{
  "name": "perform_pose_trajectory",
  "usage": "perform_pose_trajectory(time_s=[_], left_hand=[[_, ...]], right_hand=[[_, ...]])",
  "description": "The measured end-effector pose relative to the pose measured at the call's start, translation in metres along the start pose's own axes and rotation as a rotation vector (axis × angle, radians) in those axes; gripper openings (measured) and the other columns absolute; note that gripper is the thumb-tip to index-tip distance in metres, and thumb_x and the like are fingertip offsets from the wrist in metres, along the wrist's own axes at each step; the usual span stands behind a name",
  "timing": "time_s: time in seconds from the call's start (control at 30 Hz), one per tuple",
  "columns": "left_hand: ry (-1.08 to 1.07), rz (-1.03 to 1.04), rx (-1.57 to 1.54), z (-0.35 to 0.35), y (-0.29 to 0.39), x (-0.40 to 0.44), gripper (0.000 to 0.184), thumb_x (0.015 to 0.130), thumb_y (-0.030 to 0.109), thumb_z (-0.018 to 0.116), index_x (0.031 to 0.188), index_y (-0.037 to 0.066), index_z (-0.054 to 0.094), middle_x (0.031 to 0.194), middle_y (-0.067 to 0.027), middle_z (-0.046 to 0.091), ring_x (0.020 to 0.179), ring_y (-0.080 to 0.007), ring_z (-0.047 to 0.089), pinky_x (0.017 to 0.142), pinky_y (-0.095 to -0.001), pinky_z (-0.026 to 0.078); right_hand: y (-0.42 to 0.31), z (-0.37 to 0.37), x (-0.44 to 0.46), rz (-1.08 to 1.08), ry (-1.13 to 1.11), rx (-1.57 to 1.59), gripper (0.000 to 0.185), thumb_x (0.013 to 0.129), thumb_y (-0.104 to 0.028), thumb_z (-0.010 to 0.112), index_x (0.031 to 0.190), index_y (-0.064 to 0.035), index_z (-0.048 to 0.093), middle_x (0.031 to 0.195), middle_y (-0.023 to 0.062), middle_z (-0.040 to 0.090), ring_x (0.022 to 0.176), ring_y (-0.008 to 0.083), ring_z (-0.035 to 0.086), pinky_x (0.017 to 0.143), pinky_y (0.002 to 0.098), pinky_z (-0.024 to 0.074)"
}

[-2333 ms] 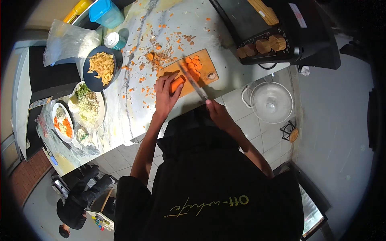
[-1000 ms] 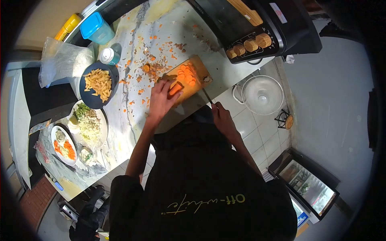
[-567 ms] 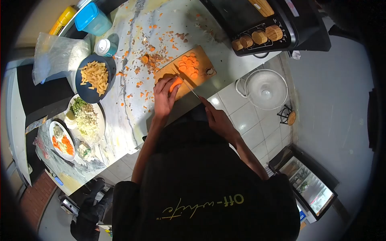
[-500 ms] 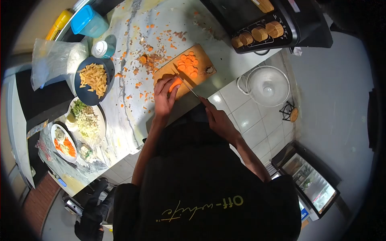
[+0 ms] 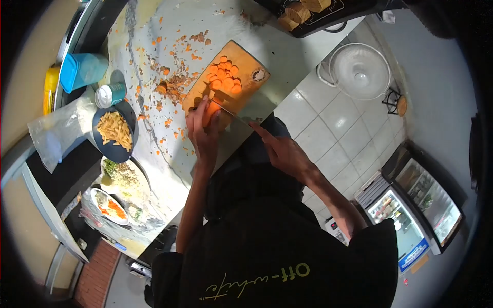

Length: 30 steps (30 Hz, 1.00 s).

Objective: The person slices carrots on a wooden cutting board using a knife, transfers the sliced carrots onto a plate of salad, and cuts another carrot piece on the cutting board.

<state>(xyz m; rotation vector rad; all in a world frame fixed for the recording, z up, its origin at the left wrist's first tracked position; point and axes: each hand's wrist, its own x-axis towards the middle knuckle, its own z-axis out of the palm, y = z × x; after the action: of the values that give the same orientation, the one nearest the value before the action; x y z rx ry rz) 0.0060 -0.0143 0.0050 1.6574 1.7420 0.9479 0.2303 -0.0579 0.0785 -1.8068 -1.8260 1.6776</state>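
Observation:
My left hand [image 5: 203,137] is closed around a peeled carrot [image 5: 210,114], its fingers pressing it against the wooden cutting board [image 5: 248,97]. In my right hand [image 5: 285,154] is a kitchen knife [image 5: 235,116], gripped by its handle at the board's near edge. The blade reaches across to the carrot's far end; whether it has cut in cannot be made out. A cluster of round carrot slices [image 5: 226,77] lies on the board beyond the blade.
Peelings [image 5: 177,88] litter the marble counter [image 5: 159,20] left of the board. Further left stand a dark plate of cut fries-like pieces [image 5: 115,129], a lidded tub [image 5: 84,72], a jar [image 5: 110,95] and a platter of shredded vegetables [image 5: 128,177]. A strainer [image 5: 359,72] is at right.
The whole view has turned and shifted with my head. My left hand still holds the carrot and my right hand the knife, with the blade at the carrot's far end.

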Motion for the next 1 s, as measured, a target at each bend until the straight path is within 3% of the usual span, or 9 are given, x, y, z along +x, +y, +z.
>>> perform_pose_trajectory(time_s=[0.23,0.5,0.57,0.6,0.7,0.77,0.87,0.93,1.0], left_hand=[[0.013,0.174,0.069,0.002,-0.007,0.003,0.042,0.092,0.007,0.078,0.133,0.009,0.07,0.106,-0.0102,0.067,0.1,-0.0301,0.061,0.093,-0.043,0.05],[-0.039,0.123,0.128,-0.001,-0.001,0.002,0.041,0.092,0.005,0.077,0.133,0.006,0.07,0.109,-0.0103,0.069,0.1,-0.0281,0.062,0.091,-0.0417,0.052],[-0.039,0.102,0.132,0.0,-0.003,0.002,0.041,0.091,0.004,0.077,0.132,0.006,0.071,0.106,-0.0099,0.069,0.099,-0.0281,0.062,0.091,-0.0417,0.052],[-0.047,0.103,0.156,0.0,-0.004,0.001,0.042,0.092,0.006,0.077,0.133,0.007,0.071,0.107,-0.0105,0.068,0.1,-0.0282,0.062,0.091,-0.0417,0.052],[-0.052,0.113,0.184,0.001,-0.005,0.001,0.041,0.093,0.008,0.077,0.133,0.008,0.071,0.106,-0.0112,0.066,0.101,-0.0283,0.062,0.09,-0.0412,0.052],[-0.05,0.123,0.186,0.001,-0.003,0.004,0.04,0.093,0.008,0.077,0.133,0.008,0.071,0.106,-0.0113,0.066,0.101,-0.0281,0.062,0.09,-0.0409,0.052],[-0.068,0.092,0.19,-0.001,-0.001,0.005,0.043,0.091,0.008,0.078,0.133,0.007,0.069,0.111,-0.0098,0.07,0.101,-0.0282,0.06,0.094,-0.0427,0.049],[-0.147,0.092,0.287,-0.008,0.004,0.007,0.041,0.098,0.009,0.068,0.139,0.006,0.064,0.116,-0.0112,0.068,0.105,-0.0288,0.059,0.099,-0.0435,0.045],[-0.057,0.165,0.289,-0.008,0.009,0.019,0.039,0.101,0.009,0.062,0.14,0.005,0.062,0.117,-0.0135,0.067,0.107,-0.0299,0.059,0.101,-0.0437,0.043]], right_hand=[[0.007,0.0,-0.001,0.001,0.003,-0.051,0.066,0.103,-0.01,0.051,0.163,-0.0301,0.032,0.073,0.0211,0.067,0.071,0.0399,0.071,0.069,0.054,0.0564],[0.009,0.0,0.002,-0.048,0.035,-0.056,0.068,0.102,-0.008,0.052,0.163,-0.0295,0.032,0.073,0.0205,0.069,0.069,0.0408,0.072,0.066,0.0544,0.0576],[0.007,-0.001,0.002,-0.05,0.009,-0.083,0.069,0.103,-0.009,0.05,0.165,-0.0277,0.026,0.064,0.0202,0.063,0.055,0.0396,0.066,0.052,0.0509,0.0517],[0.008,0.001,0.0,-0.047,0.003,-0.077,0.069,0.103,-0.009,0.05,0.165,-0.0277,0.026,0.064,0.0202,0.063,0.055,0.0396,0.066,0.052,0.0509,0.0517],[0.007,-0.001,0.002,-0.082,0.032,-0.029,0.067,0.104,-0.009,0.049,0.165,-0.0271,0.028,0.066,0.0202,0.064,0.053,0.0397,0.065,0.052,0.0515,0.0528],[-0.002,-0.014,0.005,0.005,-0.089,-0.028,0.067,0.101,-0.007,0.051,0.163,-0.0235,0.03,0.068,0.021,0.067,0.064,0.0403,0.071,0.066,0.0551,0.0585],[0.002,-0.015,0.006,-0.02,-0.064,0.044,0.069,0.1,-0.007,0.051,0.163,-0.0242,0.03,0.067,0.0216,0.067,0.065,0.0415,0.071,0.066,0.0556,0.0587],[0.007,-0.006,0.003,-0.045,-0.026,-0.007,0.07,0.1,-0.007,0.051,0.164,-0.0251,0.03,0.068,0.0218,0.067,0.066,0.0421,0.071,0.067,0.0556,0.0587],[0.008,-0.012,0.009,-0.076,0.023,-0.071,0.071,0.099,-0.007,0.051,0.164,-0.0261,0.03,0.069,0.022,0.068,0.067,0.0427,0.071,0.067,0.0557,0.0587]])
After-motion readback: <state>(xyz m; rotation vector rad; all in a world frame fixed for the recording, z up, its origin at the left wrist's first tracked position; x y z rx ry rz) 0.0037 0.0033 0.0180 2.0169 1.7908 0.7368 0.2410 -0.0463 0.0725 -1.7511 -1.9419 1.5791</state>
